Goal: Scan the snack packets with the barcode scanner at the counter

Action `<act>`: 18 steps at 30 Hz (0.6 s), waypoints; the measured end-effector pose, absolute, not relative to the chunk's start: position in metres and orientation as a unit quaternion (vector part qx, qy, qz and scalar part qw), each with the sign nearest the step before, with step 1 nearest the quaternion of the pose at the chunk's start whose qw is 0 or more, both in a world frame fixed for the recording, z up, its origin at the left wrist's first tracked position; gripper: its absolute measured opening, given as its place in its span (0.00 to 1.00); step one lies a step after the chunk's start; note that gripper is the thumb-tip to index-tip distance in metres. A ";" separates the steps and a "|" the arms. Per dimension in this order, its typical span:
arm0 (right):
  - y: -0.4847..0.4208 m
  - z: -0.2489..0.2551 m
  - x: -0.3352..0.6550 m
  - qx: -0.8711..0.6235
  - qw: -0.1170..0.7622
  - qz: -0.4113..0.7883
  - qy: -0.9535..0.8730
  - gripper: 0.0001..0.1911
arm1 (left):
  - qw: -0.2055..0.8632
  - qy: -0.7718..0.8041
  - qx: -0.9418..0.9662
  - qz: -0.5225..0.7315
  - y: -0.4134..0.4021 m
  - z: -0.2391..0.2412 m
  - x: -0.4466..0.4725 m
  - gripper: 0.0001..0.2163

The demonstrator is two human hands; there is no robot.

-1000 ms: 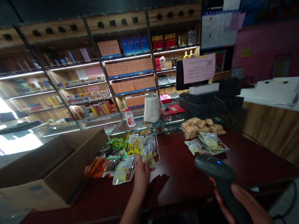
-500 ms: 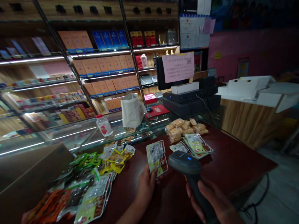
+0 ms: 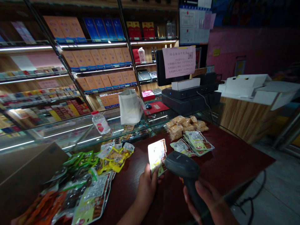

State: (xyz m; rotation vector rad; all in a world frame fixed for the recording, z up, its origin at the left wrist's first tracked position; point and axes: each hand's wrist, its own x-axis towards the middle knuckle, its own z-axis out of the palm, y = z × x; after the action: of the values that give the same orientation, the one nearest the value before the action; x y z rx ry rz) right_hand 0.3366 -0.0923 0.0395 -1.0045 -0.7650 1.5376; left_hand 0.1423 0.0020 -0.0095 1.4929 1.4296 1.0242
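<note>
My left hand (image 3: 148, 181) is closed on the lower edge of a green-and-brown snack packet (image 3: 157, 154), tilted up with its back lit bright white. My right hand (image 3: 206, 197) wraps round the handle of a dark barcode scanner (image 3: 184, 165), whose head is beside the packet's right edge. Behind the scanner lie several similar flat packets (image 3: 198, 141) in a loose stack. Farther left, yellow snack packets (image 3: 114, 159), green packets (image 3: 84, 158), orange packets (image 3: 47, 203) and another green-and-brown packet (image 3: 93, 200) lie in a pile.
Wrapped tan snacks (image 3: 179, 128) sit at the back of the dark red table (image 3: 239, 159). A cardboard box (image 3: 25, 168) stands left. On the glass counter are a red-capped bottle (image 3: 100, 122), a white bag (image 3: 130, 107) and a till (image 3: 187, 97) with a cable.
A bright light now falls on the held packet, and the scanner's blue indicator no longer shows. The scanner has shifted slightly left, towards the packet. The camera view has moved a little.
</note>
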 end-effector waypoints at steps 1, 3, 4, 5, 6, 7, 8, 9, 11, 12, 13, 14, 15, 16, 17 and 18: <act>-0.092 0.040 0.337 -0.422 0.540 0.650 -0.329 0.30 | 0.403 0.567 0.593 0.406 0.002 -0.010 0.143 0.14; -0.093 0.040 0.336 -0.417 0.538 0.653 -0.331 0.30 | 0.401 0.562 0.595 0.410 0.002 -0.011 0.143 0.14; -0.094 0.040 0.336 -0.416 0.541 0.654 -0.327 0.30 | 0.402 0.560 0.596 0.413 0.002 -0.011 0.143 0.14; -0.094 0.039 0.336 -0.416 0.546 0.653 -0.321 0.29 | 0.404 0.558 0.595 0.414 0.002 -0.011 0.143 0.15; -0.095 0.038 0.336 -0.416 0.552 0.651 -0.313 0.28 | 0.405 0.557 0.595 0.414 0.002 -0.011 0.143 0.15; -0.095 0.037 0.337 -0.416 0.558 0.650 -0.305 0.28 | 0.407 0.557 0.594 0.413 0.002 -0.011 0.143 0.15; -0.095 0.035 0.338 -0.415 0.567 0.647 -0.296 0.27 | 0.407 0.556 0.594 0.414 0.002 -0.010 0.143 0.16; -0.095 0.033 0.341 -0.411 0.578 0.643 -0.289 0.27 | 0.409 0.554 0.595 0.415 0.002 -0.010 0.143 0.16; -0.093 0.029 0.350 -0.401 0.602 0.636 -0.270 0.27 | 0.418 0.549 0.589 0.422 0.003 -0.009 0.144 0.19; -0.091 0.027 0.357 -0.396 0.611 0.635 -0.259 0.27 | 0.427 0.546 0.581 0.427 0.003 -0.009 0.146 0.20; -0.089 0.025 0.365 -0.389 0.621 0.634 -0.247 0.26 | 0.440 0.543 0.570 0.432 0.004 -0.010 0.148 0.22; -0.087 0.025 0.373 -0.381 0.629 0.636 -0.236 0.26 | 0.455 0.540 0.556 0.438 0.005 -0.011 0.151 0.24; -0.085 0.025 0.381 -0.370 0.635 0.637 -0.230 0.25 | 0.476 0.535 0.540 0.443 0.006 -0.012 0.155 0.25; -0.083 0.026 0.389 -0.358 0.648 0.634 -0.224 0.23 | 0.500 0.528 0.522 0.445 0.007 -0.013 0.160 0.26; -0.081 0.027 0.396 -0.348 0.656 0.632 -0.220 0.22 | 0.529 0.517 0.506 0.444 0.008 -0.014 0.167 0.26; -0.080 0.028 0.401 -0.337 0.663 0.632 -0.217 0.21 | 0.560 0.504 0.490 0.439 0.010 -0.014 0.175 0.27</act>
State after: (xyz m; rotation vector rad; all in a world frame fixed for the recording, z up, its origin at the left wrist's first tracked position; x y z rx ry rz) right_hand 0.4015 -0.0796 0.0284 -0.7610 -0.4901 1.4279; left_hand 0.1748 0.0100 -0.0135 1.1555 1.1867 1.0338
